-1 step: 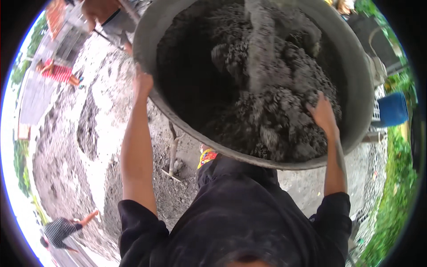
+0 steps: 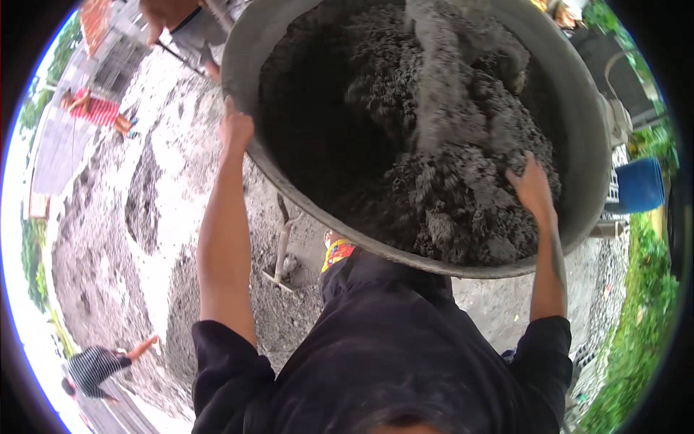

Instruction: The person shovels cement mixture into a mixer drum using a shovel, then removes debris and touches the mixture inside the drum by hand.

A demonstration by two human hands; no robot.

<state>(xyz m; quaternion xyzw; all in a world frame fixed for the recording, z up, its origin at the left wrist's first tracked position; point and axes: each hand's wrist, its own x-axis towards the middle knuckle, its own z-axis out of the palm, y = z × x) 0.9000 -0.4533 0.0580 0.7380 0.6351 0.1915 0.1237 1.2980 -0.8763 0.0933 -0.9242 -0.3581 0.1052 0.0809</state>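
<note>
A large grey mixer drum (image 2: 329, 233) tilts its round mouth toward me. Inside it lies wet, lumpy grey mortar (image 2: 463, 210), with a mortar-coated mixing blade (image 2: 437, 87) running down through the mass. My left hand (image 2: 237, 132) is closed around the drum's left rim. Over on the right, my right hand (image 2: 533, 186) reaches inside the mouth, thumb and fingers apart, at the surface of the mortar. Whether its fingertips touch the mortar I cannot tell. Deep shadow hides the drum's left interior.
A long-handled tool (image 2: 282, 249) stands below the drum's left side. Rough grey sand (image 2: 94, 267) spreads leftward. Three other people are around: one in grey shorts (image 2: 199, 32) near the drum, one in red stripes (image 2: 101, 112), one in dark stripes (image 2: 94, 369). A blue barrel (image 2: 637, 184) stands right.
The drum and surroundings sit slightly further right in view. The mortar's blurred surface has shifted a little. My left hand keeps its grip on the rim; my right stays inside the mouth.
</note>
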